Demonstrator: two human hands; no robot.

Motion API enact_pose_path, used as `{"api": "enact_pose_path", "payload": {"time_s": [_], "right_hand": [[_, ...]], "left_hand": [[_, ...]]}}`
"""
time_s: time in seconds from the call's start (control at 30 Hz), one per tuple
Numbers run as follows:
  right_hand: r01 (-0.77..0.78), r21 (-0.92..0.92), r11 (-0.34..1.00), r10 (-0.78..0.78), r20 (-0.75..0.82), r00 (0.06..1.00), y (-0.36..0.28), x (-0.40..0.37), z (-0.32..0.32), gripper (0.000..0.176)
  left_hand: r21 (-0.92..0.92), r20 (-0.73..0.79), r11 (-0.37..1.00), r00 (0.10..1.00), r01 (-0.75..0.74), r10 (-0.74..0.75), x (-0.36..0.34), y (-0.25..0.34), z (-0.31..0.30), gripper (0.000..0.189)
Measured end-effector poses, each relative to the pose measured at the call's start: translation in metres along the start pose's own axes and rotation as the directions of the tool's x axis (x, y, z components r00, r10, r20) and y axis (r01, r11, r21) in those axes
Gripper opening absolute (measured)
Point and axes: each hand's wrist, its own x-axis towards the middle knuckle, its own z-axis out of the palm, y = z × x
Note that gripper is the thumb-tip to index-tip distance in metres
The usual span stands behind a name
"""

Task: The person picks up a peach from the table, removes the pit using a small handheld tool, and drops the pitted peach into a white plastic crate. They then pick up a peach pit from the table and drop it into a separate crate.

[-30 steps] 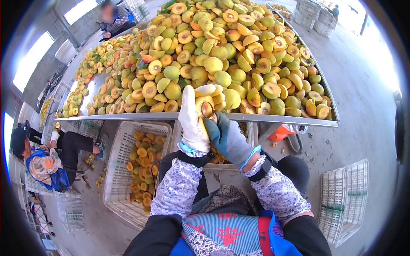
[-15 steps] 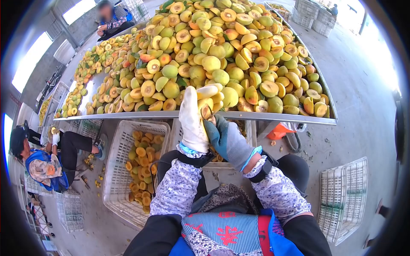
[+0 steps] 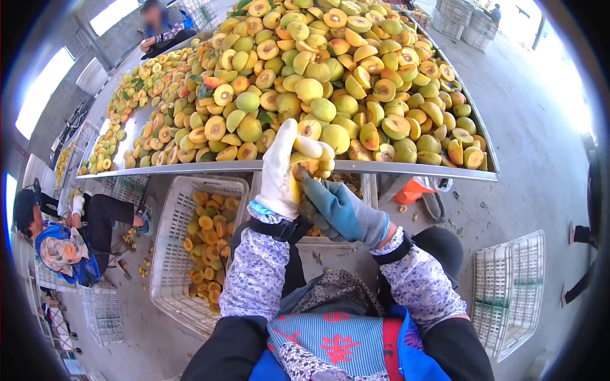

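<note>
My left hand, in a white glove, curls around a cut yellow peach just in front of the table edge. Fingers of my right hand, in a blue-grey glove, close on a small metal-tipped tool; most of it is hidden by the glove. The tool's tip touches the peach in my left hand. Behind both hands, a large heap of halved peaches lies on the metal table.
Below the table stands a white crate with peach halves in it. Another crate sits under my hands. An empty crate is at right. One person sits at left, another behind the table.
My right hand has turned and shifted slightly down and right, its tool still at the peach. My left hand has moved slightly left. At the right edge, a person's legs have come further into view.
</note>
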Motion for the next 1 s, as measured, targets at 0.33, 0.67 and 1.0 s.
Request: {"api": "enact_pose_path", "payload": {"time_s": [0.33, 0.67, 1.0], "right_hand": [[-0.181, 0.366, 0.913, 0.092, 0.248, 0.964, -0.007, -0.012, -0.002, 0.056], [-0.238, 0.29, 0.927, 0.152, 0.29, 0.945, -0.004, -0.01, -0.012, 0.057], [-0.281, 0.417, 0.864, 0.119, 0.373, 0.92, 0.005, -0.014, -0.011, 0.051]], "left_hand": [[-0.028, 0.06, 0.963, 0.962, -0.266, 0.268, -0.005, -0.007, 0.012, 0.061], [-0.15, 0.08, 0.988, 0.995, -0.048, 0.06, -0.002, -0.003, 0.013, 0.061], [-0.237, 0.131, 0.969, 0.985, -0.076, 0.11, 0.006, -0.021, 0.007, 0.06]]}}
